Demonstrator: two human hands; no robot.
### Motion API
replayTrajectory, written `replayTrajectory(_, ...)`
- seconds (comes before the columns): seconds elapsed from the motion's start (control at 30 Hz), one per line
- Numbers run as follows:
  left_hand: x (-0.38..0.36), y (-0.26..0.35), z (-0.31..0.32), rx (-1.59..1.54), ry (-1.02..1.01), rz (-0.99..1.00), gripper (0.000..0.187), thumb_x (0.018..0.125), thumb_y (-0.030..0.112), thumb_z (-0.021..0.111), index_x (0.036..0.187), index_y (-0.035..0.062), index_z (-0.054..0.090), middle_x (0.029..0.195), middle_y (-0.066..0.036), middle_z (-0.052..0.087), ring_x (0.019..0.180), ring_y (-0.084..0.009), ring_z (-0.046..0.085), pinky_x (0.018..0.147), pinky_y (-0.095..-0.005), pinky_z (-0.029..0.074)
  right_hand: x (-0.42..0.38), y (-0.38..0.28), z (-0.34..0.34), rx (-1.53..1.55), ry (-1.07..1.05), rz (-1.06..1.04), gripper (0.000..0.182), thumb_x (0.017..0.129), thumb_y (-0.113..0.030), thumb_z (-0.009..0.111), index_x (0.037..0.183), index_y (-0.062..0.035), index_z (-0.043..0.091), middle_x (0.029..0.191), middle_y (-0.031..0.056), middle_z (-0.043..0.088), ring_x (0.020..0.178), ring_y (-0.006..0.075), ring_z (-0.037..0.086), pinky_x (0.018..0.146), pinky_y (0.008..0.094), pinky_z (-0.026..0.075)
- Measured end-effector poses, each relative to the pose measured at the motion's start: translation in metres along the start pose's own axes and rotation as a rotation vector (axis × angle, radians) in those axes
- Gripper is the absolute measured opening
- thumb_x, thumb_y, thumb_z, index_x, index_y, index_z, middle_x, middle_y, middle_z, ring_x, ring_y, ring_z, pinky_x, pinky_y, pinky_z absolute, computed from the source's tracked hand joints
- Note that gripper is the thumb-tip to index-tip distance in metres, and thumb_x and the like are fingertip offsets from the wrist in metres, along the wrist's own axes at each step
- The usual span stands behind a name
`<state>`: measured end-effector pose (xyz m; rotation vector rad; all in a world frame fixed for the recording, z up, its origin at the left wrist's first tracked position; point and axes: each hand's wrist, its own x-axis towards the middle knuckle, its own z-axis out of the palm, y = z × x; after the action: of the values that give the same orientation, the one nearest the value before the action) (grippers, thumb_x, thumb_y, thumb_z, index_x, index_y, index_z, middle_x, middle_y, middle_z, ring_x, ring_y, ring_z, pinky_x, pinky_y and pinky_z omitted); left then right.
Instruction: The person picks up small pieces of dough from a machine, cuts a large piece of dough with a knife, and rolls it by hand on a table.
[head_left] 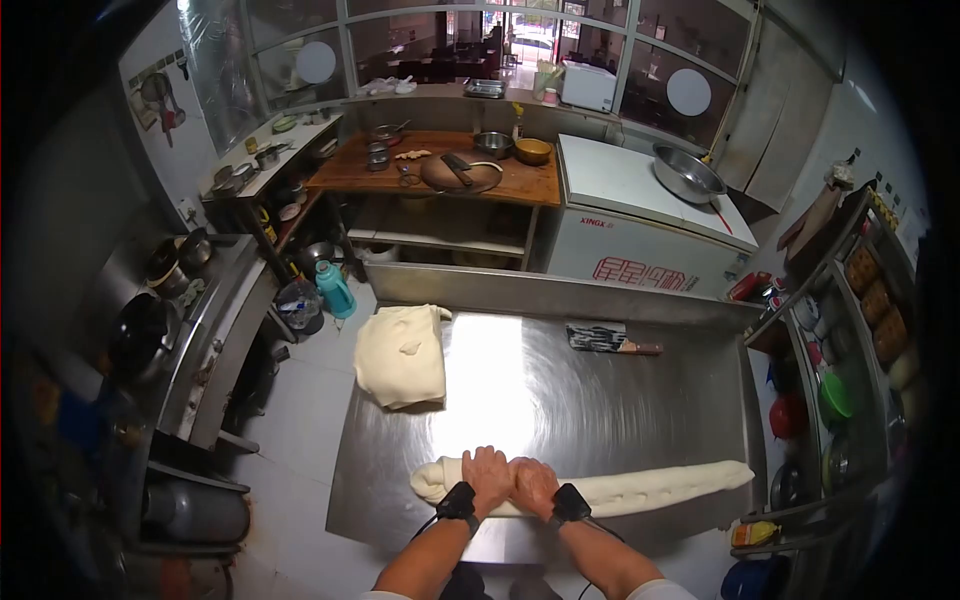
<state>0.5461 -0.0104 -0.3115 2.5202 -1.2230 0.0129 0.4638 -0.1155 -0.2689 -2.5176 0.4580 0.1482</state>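
A long roll of pale dough [640, 491] lies across the front of the steel worktable [540, 400], its left end thick and folded, its right end tapering. My left hand [486, 478] presses on the roll near its left end. Right beside it, my right hand [534, 483] also rests on the dough, fingers bent and close together. The fingertips of both hands are partly hidden against the dough. A large folded slab of dough [402, 355] sits at the table's back left. Toward the back right lies a cleaver [612, 340] with a dough-smeared blade and a wooden handle.
Behind the table's raised back edge [560, 289] stand a wooden counter [350, 172] with bowls and a white freezer [640, 240] bearing a metal basin [689, 174]. A stove [215, 330] and teal thermos [335, 290] are at left, shelves [850, 330] at right.
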Motion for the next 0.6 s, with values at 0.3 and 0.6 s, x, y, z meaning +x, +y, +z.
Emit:
replayTrajectory(0.3,-0.159,-0.006,-0.027,-0.118,0.195,0.006,0.033,0.086,0.021,0.065,0.113,0.0016,0.069,0.095,-0.007,0.063,0.091,-0.0285,0.058,0.083,-0.0479,0.04,-0.077,-0.048,0.051,0.055,0.174,-0.441,0.025,0.08,-0.024,0.067,0.098,-0.0076,0.063,0.092,0.0124,0.063,0.09,0.0327,0.062,0.078,0.044,0.049)
replayTrajectory(0.6,-0.022,-0.069,-0.012,-0.057,-0.059,0.151,0.018,0.083,0.023,0.062,0.069,0.0117,0.065,0.08,-0.008,0.065,0.081,-0.0267,0.06,0.072,-0.0444,0.041,0.023,-0.028,0.05,-0.067,0.057,-0.114,0.017,0.088,-0.016,0.056,0.082,-0.0039,0.067,0.081,0.0146,0.067,0.082,0.0317,0.066,0.073,0.0455,0.053)
